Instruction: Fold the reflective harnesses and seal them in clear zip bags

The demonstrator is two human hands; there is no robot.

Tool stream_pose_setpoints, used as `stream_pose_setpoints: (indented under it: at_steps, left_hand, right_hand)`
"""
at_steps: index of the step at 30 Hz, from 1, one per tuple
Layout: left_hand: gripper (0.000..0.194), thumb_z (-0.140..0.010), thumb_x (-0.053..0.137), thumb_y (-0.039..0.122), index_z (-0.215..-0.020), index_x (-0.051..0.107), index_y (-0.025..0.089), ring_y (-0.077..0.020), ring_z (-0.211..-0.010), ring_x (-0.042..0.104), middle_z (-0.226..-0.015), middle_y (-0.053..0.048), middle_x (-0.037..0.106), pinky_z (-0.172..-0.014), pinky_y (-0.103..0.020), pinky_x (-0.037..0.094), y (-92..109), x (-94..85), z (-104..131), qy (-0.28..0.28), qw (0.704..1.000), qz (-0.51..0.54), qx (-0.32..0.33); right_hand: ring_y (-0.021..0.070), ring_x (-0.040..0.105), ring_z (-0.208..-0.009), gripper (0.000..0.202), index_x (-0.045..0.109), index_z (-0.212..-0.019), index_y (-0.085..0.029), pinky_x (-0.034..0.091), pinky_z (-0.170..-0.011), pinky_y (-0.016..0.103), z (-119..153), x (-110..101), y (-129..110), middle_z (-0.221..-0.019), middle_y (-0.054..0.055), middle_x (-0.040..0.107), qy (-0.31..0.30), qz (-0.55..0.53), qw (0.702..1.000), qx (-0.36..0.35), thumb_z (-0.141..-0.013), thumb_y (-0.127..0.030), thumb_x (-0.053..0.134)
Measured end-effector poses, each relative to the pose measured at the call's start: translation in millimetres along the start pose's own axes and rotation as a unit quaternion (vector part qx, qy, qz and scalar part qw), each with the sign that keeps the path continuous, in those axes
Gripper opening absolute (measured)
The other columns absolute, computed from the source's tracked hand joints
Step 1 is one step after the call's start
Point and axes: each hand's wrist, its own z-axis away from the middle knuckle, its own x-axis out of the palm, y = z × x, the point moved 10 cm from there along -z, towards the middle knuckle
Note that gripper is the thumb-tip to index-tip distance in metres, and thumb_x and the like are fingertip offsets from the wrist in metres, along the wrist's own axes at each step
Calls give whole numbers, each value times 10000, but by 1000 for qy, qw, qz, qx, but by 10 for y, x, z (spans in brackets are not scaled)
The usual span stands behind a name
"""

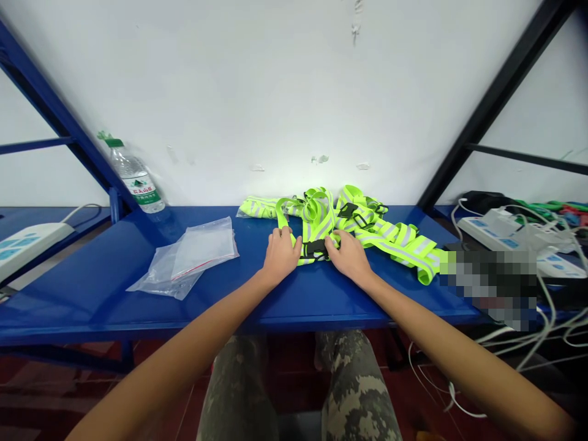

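A neon-yellow reflective strap harness (318,228) with silver stripes lies on the blue table, its black plastic buckle (315,248) between my two hands. My left hand (282,252) is closed on the strap at the buckle's left side. On the other side, my right hand (348,251) pinches the strap at the buckle's right end. More reflective straps (404,239) with black buckles spread in a loose heap to the right. Behind my left hand lies a folded reflective strap bundle (258,207), seemingly in clear plastic.
Clear plastic bags (202,251) lie left of my hands on the blue table (92,282). A water bottle (138,177) leans against the wall at the back left. White power strips (34,245) and tangled cables flank the table. A pixelated patch hides something at the right edge.
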Motion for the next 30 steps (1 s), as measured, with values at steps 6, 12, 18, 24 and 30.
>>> stream_pose_setpoints:
  at_steps: [6, 12, 18, 24, 30]
  left_hand:
    - [126, -944, 450, 215, -925, 563, 162, -241, -931, 621, -956, -116, 642, -849, -372, 485, 61, 76, -66, -14, 996, 81, 28]
    - [136, -942, 448, 191, -920, 582, 178, -199, -840, 656, -887, -67, 693, -774, -304, 476, 128, 91, -97, -20, 982, 165, 91]
    - [179, -947, 445, 177, -982, 620, 174, -186, -851, 670, -939, -60, 718, -774, -278, 479, 182, 131, -101, -52, 974, 177, 130]
    - [204, -957, 449, 173, -1080, 611, 161, -207, -973, 637, -1047, -85, 689, -875, -305, 474, 256, 54, -38, -11, 979, 121, 161]
    - [145, -960, 516, 248, -1065, 584, 176, -224, -908, 638, -949, -74, 688, -790, -315, 471, 217, -38, -2, 15, 994, 27, 108]
  right_hand:
    - [287, 681, -1021, 379, 680, -1127, -178, 491, -886, 389, -49, 148, -89, -1087, 104, 730, -111, -77, 991, -23, -975, -380, 397]
    - [231, 679, -984, 322, 665, -1121, -193, 508, -856, 354, -78, 256, -132, -1113, 74, 721, -183, -169, 968, -42, -932, -389, 493]
    - [230, 680, -977, 279, 679, -945, -174, 515, -903, 362, -237, 331, -5, -1016, 77, 730, -127, -315, 940, -14, -810, -416, 646]
    - [239, 692, -906, 220, 683, -883, -178, 520, -871, 377, -270, 290, 104, -942, 72, 739, -72, -252, 965, 30, -797, -380, 662]
    - [249, 686, -996, 287, 639, -1093, -192, 489, -856, 348, -104, 195, -128, -1072, 86, 727, -134, -111, 984, -42, -928, -386, 509]
